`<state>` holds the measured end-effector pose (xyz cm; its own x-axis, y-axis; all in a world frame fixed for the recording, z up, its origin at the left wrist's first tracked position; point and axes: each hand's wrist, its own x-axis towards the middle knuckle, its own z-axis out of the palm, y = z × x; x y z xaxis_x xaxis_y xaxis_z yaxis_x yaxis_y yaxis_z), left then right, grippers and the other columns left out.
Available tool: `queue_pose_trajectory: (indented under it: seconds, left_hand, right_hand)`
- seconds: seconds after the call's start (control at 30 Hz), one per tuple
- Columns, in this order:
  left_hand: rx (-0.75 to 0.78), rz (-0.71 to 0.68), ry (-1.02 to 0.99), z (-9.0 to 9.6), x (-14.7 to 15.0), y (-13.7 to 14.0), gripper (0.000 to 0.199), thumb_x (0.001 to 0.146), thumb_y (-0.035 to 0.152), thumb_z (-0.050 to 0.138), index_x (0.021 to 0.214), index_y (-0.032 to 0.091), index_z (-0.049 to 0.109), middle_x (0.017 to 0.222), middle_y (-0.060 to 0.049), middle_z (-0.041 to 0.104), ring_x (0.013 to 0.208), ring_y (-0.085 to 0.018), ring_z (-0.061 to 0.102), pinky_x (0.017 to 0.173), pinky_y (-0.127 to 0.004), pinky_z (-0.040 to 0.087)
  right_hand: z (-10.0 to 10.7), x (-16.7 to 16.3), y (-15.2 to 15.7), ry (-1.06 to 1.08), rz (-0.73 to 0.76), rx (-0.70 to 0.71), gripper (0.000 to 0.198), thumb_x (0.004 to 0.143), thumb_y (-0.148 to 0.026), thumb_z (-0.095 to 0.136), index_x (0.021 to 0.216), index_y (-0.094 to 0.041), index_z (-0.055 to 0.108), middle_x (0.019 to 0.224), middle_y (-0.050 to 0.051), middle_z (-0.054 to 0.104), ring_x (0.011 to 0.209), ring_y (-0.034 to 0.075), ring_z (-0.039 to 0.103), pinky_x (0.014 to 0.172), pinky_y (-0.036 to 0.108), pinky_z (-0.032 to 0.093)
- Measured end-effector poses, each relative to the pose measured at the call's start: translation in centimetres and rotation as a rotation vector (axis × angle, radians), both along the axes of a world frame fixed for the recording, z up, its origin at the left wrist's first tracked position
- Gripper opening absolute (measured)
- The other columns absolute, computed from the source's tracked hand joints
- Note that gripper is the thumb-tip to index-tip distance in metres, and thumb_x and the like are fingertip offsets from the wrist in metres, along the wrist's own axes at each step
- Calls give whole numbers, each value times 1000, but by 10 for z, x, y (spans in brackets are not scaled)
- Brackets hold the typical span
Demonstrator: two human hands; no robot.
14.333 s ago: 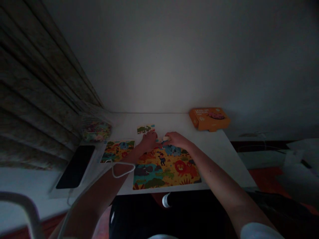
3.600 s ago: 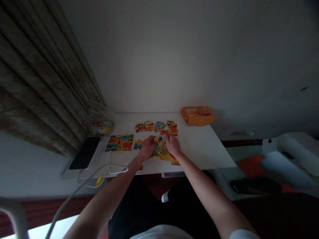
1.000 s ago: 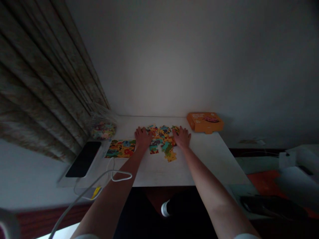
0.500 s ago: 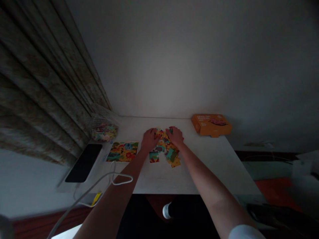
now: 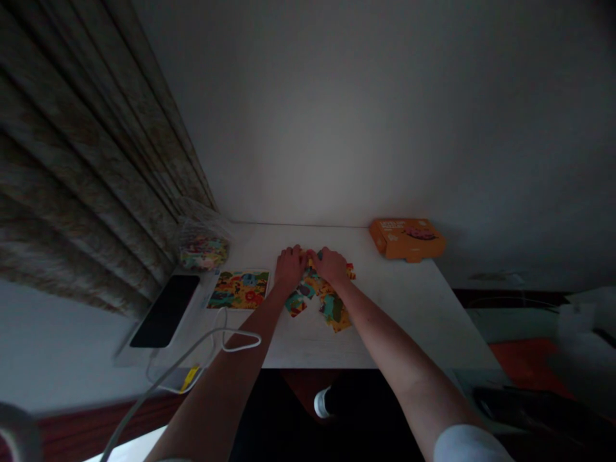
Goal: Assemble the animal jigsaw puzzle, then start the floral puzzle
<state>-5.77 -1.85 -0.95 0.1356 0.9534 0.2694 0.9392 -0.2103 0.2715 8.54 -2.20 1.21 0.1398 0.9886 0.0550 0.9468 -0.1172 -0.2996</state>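
Note:
A partly joined jigsaw puzzle (image 5: 332, 305) in yellow, green and red lies at the middle of the white table, with gaps along its near side. My left hand (image 5: 289, 267) is closed on the puzzle's far left part, thumb towards the middle. Close beside it, my right hand (image 5: 331, 264) grips the far right part with bent fingers, its thumb almost meeting the left one. Both hands hide much of the puzzle's far edge. Left of my left hand lies a picture sheet (image 5: 239, 290) with a colourful animal scene.
An orange puzzle box (image 5: 407, 239) stands at the back right of the white table (image 5: 404, 321). At the back left sits a clear plastic bag (image 5: 205, 247) of colourful pieces. A black phone (image 5: 165, 311) lies at the left edge. A white cable (image 5: 192, 346) loops over my left forearm.
My hands have drawn closer together at the puzzle's far edge. The near left corner has turned and the near right part has slid towards me; the puzzle looks bunched up.

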Motion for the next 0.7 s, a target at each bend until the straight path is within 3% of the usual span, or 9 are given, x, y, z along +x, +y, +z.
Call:
queue_pose_trajectory:
  seconds: [0.3, 0.43, 0.6, 0.7]
  left_hand:
    - [2, -28, -58, 0, -4, 3, 40, 107, 30, 31, 135, 14, 55, 123, -16, 66, 113, -28, 61, 97, -40, 49]
    - [-5, -28, -54, -1, -4, 3, 38, 106, 31, 34, 133, 15, 57, 123, -15, 66, 115, -28, 60, 97, -41, 48]
    - [-5, -22, -53, 1, -2, 1, 36, 106, 31, 37, 130, 17, 60, 125, -15, 65, 118, -29, 58, 98, -42, 46]
    - [14, -38, -89, 8, -3, 1, 33, 105, 30, 38, 123, 18, 63, 123, -13, 65, 116, -28, 59, 99, -42, 45]
  right_hand:
    - [23, 35, 12, 155, -179, -26, 67, 103, -64, 33, 91, -16, 78, 95, 20, 77, 92, 32, 73, 77, 36, 51]
    - [35, 59, 3, 169, -165, -37, 68, 102, -65, 32, 83, -18, 77, 87, 17, 77, 88, 30, 73, 71, 33, 48]
    - [23, 56, -30, 88, -98, -89, 61, 101, -65, 39, 89, -18, 76, 88, 16, 77, 87, 28, 72, 73, 33, 47]
    - [9, 43, -49, 13, -75, -29, 54, 102, -59, 42, 101, -17, 74, 99, 18, 76, 97, 29, 70, 83, 36, 48]
